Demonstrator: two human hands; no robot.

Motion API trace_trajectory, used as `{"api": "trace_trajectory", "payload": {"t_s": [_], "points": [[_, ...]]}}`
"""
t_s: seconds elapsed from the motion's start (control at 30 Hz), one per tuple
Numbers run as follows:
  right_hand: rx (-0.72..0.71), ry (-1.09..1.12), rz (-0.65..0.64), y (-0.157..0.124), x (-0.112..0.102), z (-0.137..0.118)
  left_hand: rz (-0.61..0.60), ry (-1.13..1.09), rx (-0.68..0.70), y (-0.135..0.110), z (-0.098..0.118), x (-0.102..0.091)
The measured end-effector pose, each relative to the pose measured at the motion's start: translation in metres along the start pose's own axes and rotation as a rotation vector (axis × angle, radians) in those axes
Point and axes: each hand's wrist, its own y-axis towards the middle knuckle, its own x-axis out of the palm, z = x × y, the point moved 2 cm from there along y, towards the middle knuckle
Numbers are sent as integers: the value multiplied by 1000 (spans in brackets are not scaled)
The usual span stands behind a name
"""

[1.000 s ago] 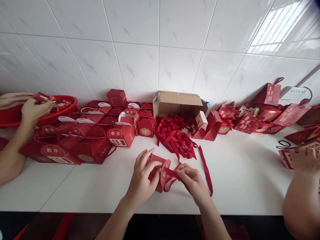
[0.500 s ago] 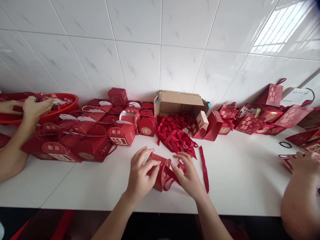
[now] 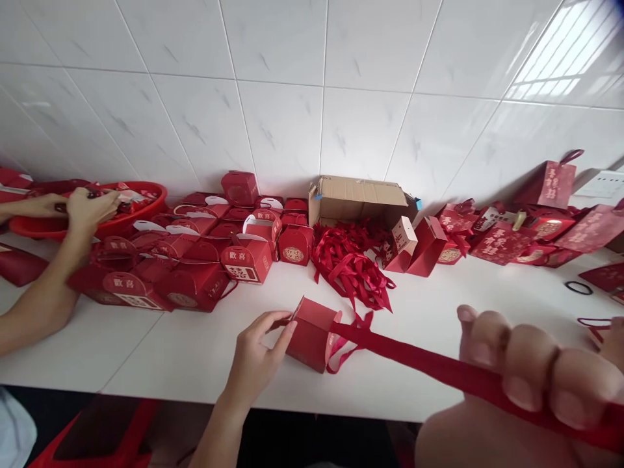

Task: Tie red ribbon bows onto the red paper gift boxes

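Observation:
A small red gift box [image 3: 312, 331] rests on the white table [image 3: 195, 351] in front of me. My left hand [image 3: 256, 354] grips its left side with thumb and fingers. My right hand [image 3: 531, 370] is raised close to the camera at the lower right, its fingers curled around a long red ribbon [image 3: 429, 361]. That ribbon stretches taut from the box to my fist.
A heap of red ribbons [image 3: 353, 263] lies before an open cardboard box [image 3: 358, 198] by the tiled wall. Several finished red boxes [image 3: 195, 260] crowd the left. Another person's hands [image 3: 88, 208] reach into a red basin [image 3: 146, 195]. More red boxes and bags [image 3: 526, 227] sit at right.
My right hand left the box and pulled the ribbon up and to the right, close to the camera, drawing it taut. The view shifted slightly. My left hand stays on the box.

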Motion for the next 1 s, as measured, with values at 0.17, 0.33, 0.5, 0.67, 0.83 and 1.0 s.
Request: {"api": "trace_trajectory", "payload": {"t_s": [0.17, 0.33, 0.5, 0.67, 0.83, 1.0], "points": [[412, -331, -320, 3, 37, 56, 85, -244, -236, -5, -10, 7], [639, -573, -704, -9, 72, 125, 77, -321, -247, -7, -8, 10], [637, -637, -777, -13, 77, 132, 56, -346, -243, -11, -9, 11], [619, -669, -830, -12, 81, 128, 49, -361, -241, -12, -8, 13], [626, -661, -833, -9, 83, 127, 28, -346, -243, -15, -6, 14], [619, -620, -844, -3, 83, 122, 20, -340, -227, -17, -3, 13]]}}
